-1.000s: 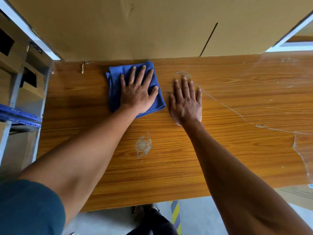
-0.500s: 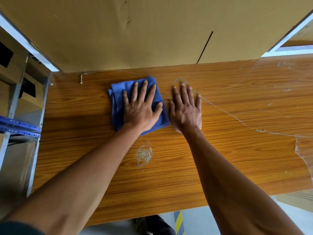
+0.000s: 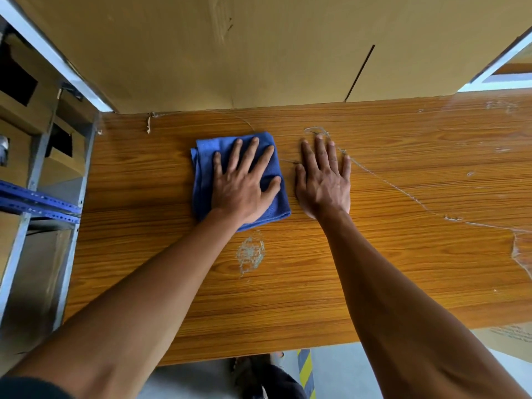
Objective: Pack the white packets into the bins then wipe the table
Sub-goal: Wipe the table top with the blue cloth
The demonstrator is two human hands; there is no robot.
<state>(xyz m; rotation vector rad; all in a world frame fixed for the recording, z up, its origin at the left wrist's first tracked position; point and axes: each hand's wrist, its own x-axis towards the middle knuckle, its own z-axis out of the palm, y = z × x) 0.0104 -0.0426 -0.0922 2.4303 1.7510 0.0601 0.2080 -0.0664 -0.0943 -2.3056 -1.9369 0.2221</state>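
My left hand (image 3: 241,188) lies flat on the blue cloth (image 3: 205,171), fingers straight and spread, pressing it onto the desk (image 3: 403,254); that grip is wide and clasps nothing. My right hand (image 3: 324,182) lies flat on the bare wood just right of the cloth, fingers straight, its grip wide too. A pale scuff (image 3: 250,253) marks the desk just nearer me than the cloth. Cardboard (image 3: 259,53) stands beyond the cloth, and shelves (image 3: 34,168) with boxes stand well to its left.
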